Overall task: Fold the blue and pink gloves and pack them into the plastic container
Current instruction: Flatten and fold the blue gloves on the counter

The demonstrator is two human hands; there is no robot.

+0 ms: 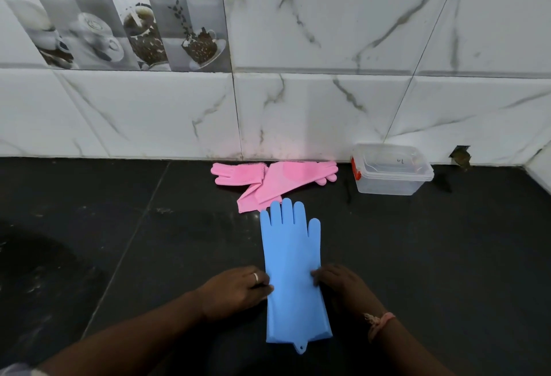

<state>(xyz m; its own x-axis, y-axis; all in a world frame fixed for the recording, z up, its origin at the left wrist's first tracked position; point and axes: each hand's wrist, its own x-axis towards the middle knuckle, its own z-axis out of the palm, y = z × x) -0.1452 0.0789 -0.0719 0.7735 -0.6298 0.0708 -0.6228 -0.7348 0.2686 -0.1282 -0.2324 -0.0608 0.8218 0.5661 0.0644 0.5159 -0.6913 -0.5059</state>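
Note:
A blue glove lies flat on the black countertop, fingers pointing to the wall and cuff near me. My left hand pinches its left edge at mid length, and my right hand grips its right edge at the same height. Two pink gloves lie crossed against the wall just beyond the blue fingertips. The clear plastic container, with an orange latch on its left side, stands at the wall to the right of them, and I see nothing inside it.
The black countertop ends at a white marble-tile wall. A tile corner at the right has a small broken hole. A faint round mark shows on the counter at the left.

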